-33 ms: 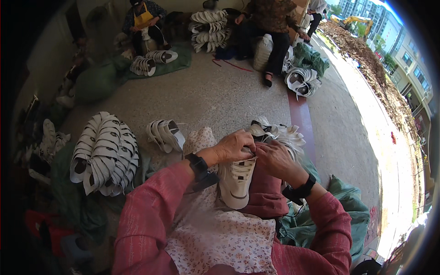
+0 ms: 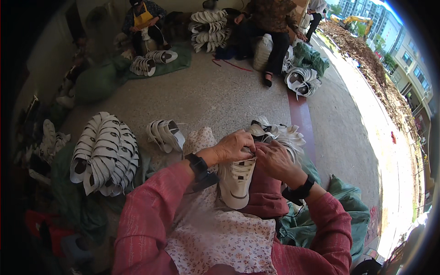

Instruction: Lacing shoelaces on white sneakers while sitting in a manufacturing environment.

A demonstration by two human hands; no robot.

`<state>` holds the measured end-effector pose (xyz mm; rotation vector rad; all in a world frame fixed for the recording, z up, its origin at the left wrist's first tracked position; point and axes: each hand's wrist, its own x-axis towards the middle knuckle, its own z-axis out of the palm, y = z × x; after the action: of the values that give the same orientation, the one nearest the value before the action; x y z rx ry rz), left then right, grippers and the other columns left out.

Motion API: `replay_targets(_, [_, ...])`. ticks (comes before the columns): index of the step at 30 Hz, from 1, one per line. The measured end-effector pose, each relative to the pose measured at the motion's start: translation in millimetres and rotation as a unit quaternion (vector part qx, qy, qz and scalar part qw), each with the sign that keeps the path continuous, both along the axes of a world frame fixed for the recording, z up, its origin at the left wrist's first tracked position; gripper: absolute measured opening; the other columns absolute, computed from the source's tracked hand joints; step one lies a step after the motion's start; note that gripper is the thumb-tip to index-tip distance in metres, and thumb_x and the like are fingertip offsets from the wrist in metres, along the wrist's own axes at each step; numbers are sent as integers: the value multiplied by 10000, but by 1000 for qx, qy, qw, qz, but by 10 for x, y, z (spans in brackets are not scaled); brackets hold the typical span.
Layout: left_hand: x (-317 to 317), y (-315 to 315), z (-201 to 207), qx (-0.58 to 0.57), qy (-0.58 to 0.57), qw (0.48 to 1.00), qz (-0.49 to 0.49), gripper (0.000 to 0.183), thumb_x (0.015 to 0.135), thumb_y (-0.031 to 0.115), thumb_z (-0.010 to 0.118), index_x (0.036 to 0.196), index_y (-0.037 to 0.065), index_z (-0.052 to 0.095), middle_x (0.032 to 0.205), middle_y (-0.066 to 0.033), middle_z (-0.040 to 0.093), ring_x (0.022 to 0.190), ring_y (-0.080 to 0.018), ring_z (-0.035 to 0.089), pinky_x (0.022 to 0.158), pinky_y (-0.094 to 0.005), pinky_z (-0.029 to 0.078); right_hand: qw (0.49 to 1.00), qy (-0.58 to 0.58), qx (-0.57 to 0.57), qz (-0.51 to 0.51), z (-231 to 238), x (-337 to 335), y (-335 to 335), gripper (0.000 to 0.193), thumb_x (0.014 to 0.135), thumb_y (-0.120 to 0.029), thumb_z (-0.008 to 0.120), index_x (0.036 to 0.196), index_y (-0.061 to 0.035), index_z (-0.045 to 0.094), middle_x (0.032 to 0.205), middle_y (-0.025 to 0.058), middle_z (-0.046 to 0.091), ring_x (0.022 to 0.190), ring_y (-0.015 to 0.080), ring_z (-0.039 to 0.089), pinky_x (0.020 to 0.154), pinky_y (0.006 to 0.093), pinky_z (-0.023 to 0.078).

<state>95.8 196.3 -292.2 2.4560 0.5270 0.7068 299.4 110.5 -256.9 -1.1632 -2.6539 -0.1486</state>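
Note:
A cream-white shoe upper (image 2: 234, 185) lies on my lap over the floral apron (image 2: 222, 236), toe toward me, with laces crossing its front. Bent over its far end, the fingers of my left hand (image 2: 234, 145) are closed on the upper's edge. My right hand (image 2: 278, 160) meets it from the other side, thumb and fingers pinched together close to the left fingertips. Whatever thin piece the right fingers grip is hidden between the hands. Just beyond my hands sits a bunch of white shoe uppers (image 2: 288, 137).
Nested white uppers (image 2: 104, 153) form a large stack at my left, beside a smaller group (image 2: 166, 135). Green sacking (image 2: 343, 201) lies at my right. Across the floor, two seated people (image 2: 145, 20) have more stacks (image 2: 210, 30) near them. A sunlit road runs along the right.
My right hand has shifted very slightly at the upper's far end. Everything else looks the same.

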Motion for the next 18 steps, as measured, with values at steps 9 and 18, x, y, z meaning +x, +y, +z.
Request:
replay_targets(9, [42,-25,96,-28,64,998,4,122,781,203,743,883,136,741,1005,-21,643,1013,-242,586,886,-354,487,988,7,109,-108,-69,-26,-100,173,804,-198,628,810,-75,507,753,109,582,713,285,600,731,414,418])
replay_targets(18, [159,-83,48,2,82,993,86,154,825,242,649,851,107,720,911,-84,688,910,-284,658,794,-394,525,988,23,-25,-149,-133,-21,-186,160,810,-213,610,829,-58,576,777,134,670,709,312,650,815,426,450])
